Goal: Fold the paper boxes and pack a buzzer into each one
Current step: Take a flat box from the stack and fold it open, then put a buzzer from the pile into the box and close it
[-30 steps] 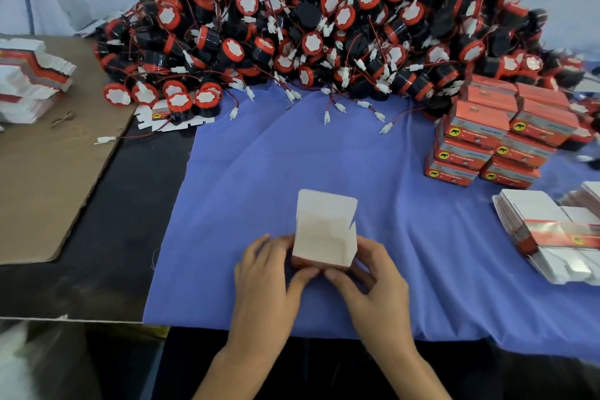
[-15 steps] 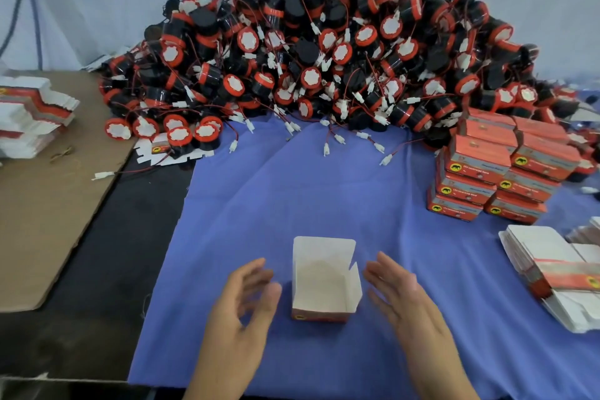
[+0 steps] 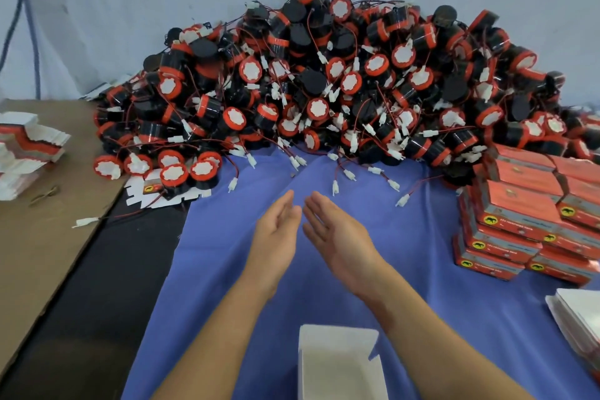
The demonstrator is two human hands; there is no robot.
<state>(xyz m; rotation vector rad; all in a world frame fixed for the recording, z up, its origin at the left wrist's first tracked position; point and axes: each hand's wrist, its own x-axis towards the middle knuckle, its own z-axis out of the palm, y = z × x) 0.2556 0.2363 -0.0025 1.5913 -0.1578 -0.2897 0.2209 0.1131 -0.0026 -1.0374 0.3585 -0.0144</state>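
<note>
A folded white paper box (image 3: 341, 367) stands open-topped on the blue cloth (image 3: 422, 269) near the front edge, between my forearms. A large heap of black and red buzzers (image 3: 324, 84) with red wires and white plugs fills the back of the table. My left hand (image 3: 276, 234) and my right hand (image 3: 337, 234) are stretched forward side by side over the cloth, fingers straight, palms facing each other, holding nothing. Both stop short of the heap's front edge.
Stacked closed red boxes (image 3: 526, 221) stand at the right. Flat unfolded box blanks lie at the lower right (image 3: 578, 318) and on the brown cardboard sheet (image 3: 42, 237) at the far left (image 3: 26, 146). Several buzzers (image 3: 172, 172) sit on a flat blank by the cloth's left edge.
Both hands let go of the folded box and moved forward toward the buzzer heap. The box stays on the cloth; the view tilted up, so it now sits lower in frame.
</note>
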